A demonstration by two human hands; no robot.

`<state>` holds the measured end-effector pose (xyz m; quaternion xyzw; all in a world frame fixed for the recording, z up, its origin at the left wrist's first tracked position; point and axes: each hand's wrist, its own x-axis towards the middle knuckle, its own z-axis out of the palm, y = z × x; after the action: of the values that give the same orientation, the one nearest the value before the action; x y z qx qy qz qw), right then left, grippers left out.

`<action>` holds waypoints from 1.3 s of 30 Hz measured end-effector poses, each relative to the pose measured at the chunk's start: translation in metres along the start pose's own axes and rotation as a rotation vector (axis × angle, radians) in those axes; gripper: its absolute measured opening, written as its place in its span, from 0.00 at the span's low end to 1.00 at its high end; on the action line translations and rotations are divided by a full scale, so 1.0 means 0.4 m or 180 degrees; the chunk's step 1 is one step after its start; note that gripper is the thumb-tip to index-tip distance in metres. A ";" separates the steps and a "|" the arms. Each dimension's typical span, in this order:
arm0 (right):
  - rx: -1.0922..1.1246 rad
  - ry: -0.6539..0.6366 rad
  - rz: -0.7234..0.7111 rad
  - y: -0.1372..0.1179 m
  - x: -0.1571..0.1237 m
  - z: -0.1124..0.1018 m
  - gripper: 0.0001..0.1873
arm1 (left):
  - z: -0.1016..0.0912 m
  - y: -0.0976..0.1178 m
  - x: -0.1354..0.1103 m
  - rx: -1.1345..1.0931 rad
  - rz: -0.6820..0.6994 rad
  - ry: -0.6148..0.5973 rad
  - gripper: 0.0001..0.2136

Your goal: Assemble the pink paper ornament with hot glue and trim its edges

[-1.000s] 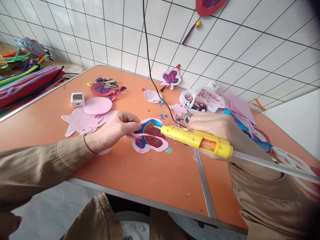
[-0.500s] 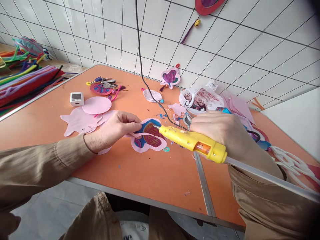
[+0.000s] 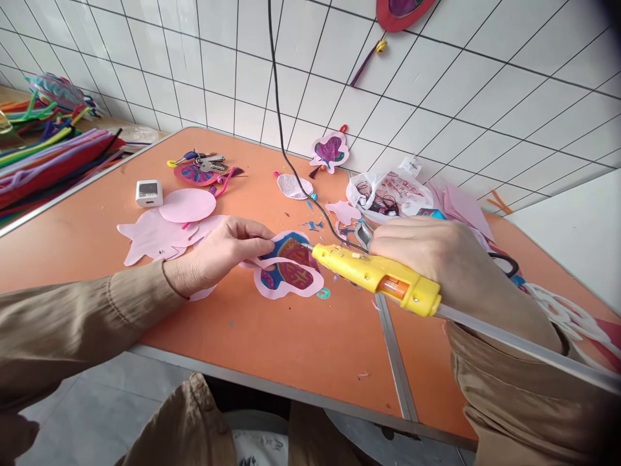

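Observation:
My right hand (image 3: 422,255) is closed around a yellow hot glue gun (image 3: 356,265), and a long translucent glue stick (image 3: 509,346) runs out of its back end. The nozzle points left, over or against a pink-edged cutout (image 3: 297,275) with blue and dark red patterned fabric; whether it touches cannot be told. Between thumb and fingers, my left hand (image 3: 226,249) pinches the left side of this cutout, where a pink edge stands folded up. A small teal loop (image 3: 323,293) shows at the cutout's right side. The gun's handle is mostly hidden behind my right hand.
Pink cutouts (image 3: 150,233) lie left, by a white charger (image 3: 149,193) and keys (image 3: 209,160). A black cord (image 3: 281,123) hangs down to the gun. Behind are a white plastic bag (image 3: 410,193) and a tiled wall (image 3: 218,71). Coloured pipe cleaners (image 3: 58,162) lie far left.
The glue gun's nozzle has shifted slightly right along the cutout, and the cord has swung a little right. My left hand keeps its pinch in nearly the same place.

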<state>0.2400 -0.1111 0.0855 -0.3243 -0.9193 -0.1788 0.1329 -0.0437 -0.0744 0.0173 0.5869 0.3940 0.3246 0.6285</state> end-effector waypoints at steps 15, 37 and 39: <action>0.0178 0.0220 0.0241 0.010 -0.027 0.001 0.17 | -0.001 0.000 0.003 -0.0012 0.0043 -0.0037 0.07; 0.0486 0.0135 0.0095 -0.016 -0.007 -0.007 0.18 | 0.009 -0.003 0.009 0.0075 0.0046 -0.0019 0.07; 0.0376 0.0104 0.0042 -0.023 -0.005 0.012 0.17 | 0.011 -0.005 0.009 0.0073 0.0061 -0.0038 0.07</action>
<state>0.2349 -0.1167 0.0783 -0.3190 -0.9238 -0.1285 0.1680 -0.0382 -0.0736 0.0148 0.5997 0.3883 0.3226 0.6209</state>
